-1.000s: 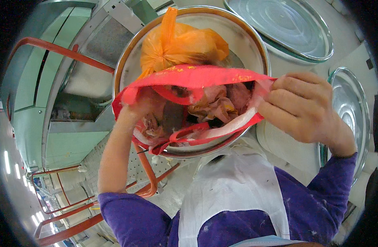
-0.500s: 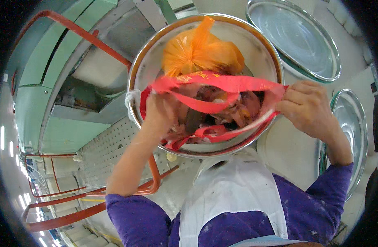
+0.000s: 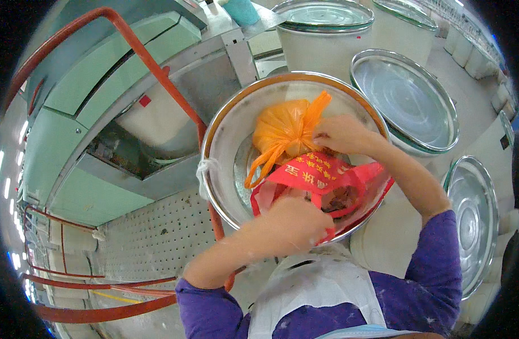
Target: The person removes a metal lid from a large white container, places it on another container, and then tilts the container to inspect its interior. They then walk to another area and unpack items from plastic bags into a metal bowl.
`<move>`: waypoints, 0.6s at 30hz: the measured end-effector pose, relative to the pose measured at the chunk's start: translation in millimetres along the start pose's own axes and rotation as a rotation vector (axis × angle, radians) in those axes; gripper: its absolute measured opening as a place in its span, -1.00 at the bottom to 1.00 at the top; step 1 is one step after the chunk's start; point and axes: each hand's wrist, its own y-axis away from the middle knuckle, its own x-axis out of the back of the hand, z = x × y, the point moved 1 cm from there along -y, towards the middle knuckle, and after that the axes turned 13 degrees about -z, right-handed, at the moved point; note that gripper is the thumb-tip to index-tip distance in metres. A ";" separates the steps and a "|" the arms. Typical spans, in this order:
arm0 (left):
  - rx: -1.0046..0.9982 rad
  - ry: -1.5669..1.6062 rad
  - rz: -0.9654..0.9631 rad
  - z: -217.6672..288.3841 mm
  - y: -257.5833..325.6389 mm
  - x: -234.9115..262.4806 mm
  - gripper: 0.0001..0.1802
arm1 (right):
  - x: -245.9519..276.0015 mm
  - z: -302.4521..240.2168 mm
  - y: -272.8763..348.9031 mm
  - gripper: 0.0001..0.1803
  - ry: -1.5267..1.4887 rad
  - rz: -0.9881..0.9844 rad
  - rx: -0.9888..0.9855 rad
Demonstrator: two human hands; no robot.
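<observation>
Round can (image 3: 230,129), metal-rimmed, open at top; white tie (image 3: 204,169) on its left rim. Inside: orange bag (image 3: 277,121) on the far side, neck gathered, one loop trailing to the left. Red bag (image 3: 304,172) nearer the person, mouth open, crumpled stuff (image 3: 341,198) showing within. Left hand (image 3: 302,223) over the red bag's near edge; fingers hidden, cannot tell whether they grip. Right hand (image 3: 344,134) beside the orange bag's neck, fingers bent; cannot tell if they hold plastic. Red rail (image 3: 149,56) to the left.
</observation>
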 end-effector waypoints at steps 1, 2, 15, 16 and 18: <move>0.071 0.059 0.121 -14.6 13.2 14.6 -0.70 | -9.7 7.2 -22.8 -0.67 0.025 -0.042 -0.055; 0.068 0.096 0.334 -30.9 20.1 27.9 -0.72 | -21.6 14.9 -42.4 -0.66 0.052 -0.107 -0.129; 0.354 -0.244 0.550 -218.6 -105.0 6.3 -0.43 | -69.1 53.5 -70.9 -0.82 0.122 0.100 0.096; 0.432 -0.213 0.572 -221.1 -101.6 7.9 -0.44 | -63.4 57.2 -61.6 -0.82 0.098 0.101 0.111; 0.580 -0.136 0.560 -224.3 -79.6 16.4 -0.44 | -50.2 70.5 -40.4 -0.84 0.066 0.120 0.089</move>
